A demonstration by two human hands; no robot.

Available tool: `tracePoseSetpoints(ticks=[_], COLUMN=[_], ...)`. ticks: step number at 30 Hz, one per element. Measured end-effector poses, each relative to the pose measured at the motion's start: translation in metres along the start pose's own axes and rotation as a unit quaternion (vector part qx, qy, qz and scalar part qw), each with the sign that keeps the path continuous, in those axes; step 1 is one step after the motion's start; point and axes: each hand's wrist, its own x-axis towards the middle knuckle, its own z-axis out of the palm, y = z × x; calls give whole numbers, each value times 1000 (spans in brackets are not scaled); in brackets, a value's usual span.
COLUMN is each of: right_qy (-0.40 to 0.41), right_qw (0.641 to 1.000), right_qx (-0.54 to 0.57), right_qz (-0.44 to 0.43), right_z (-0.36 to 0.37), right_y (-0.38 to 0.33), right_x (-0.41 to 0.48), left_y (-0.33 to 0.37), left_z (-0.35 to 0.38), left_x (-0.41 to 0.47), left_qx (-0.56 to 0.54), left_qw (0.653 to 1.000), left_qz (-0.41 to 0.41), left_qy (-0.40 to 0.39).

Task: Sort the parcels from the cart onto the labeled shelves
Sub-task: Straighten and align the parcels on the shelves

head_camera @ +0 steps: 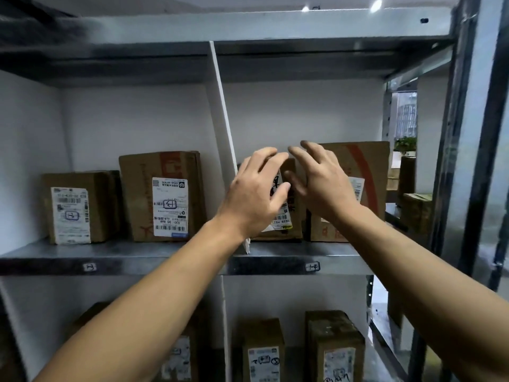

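- Gripping nothing, far as can be told: fingers spread and loose on both the left hand point(256, 194) and the right hand point(322, 186), held up just in front of a small brown parcel point(292, 168). Can't say whether brushing it or just off it.
- Found that parcel standing upright on the middle shelf point(289, 250), right compartment, close beside the white divider point(223, 128), with a bigger box point(369, 161) just to its right.
- Looks already set down, or maybe getting a last nudge straight. Only guessing from the open hands.
- Counting what's shelved: a short box point(80, 208) and a taller box point(162, 194) in the left compartment, plus a few more cartons point(263, 351) down on the lower level.
- Also spotted two little tags, a left tag point(89, 267) and a right tag point(312, 266), on the near shelf edge, one per compartment. Too blurry to read.
- Can't see the cart anywhere, so no clue how many are left. Probably somewhere mid-job.
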Motion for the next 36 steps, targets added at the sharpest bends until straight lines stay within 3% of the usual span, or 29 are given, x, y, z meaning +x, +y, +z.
tracePoseSetpoints(ticks=[8,20,26,36], right_qy=[-14,-53,-85,-80], right_qw=[1000,997,995,995], right_qx=[-12,-52,-8,1], right_qz=[-16,4,42,61], right_z=[4,8,11,5], right_y=[13,-2,-4,7], right_x=[1,2,-2,-9], left_y=[-1,-21,-17,-25], left_z=[14,1,11,28], left_x=[-7,-6,3,16], left_qx=[1,78,49,-5], left_qw=[996,989,987,962], left_qz=[-81,-119,-139,-254], left_qy=[-26,-50,-59,-96])
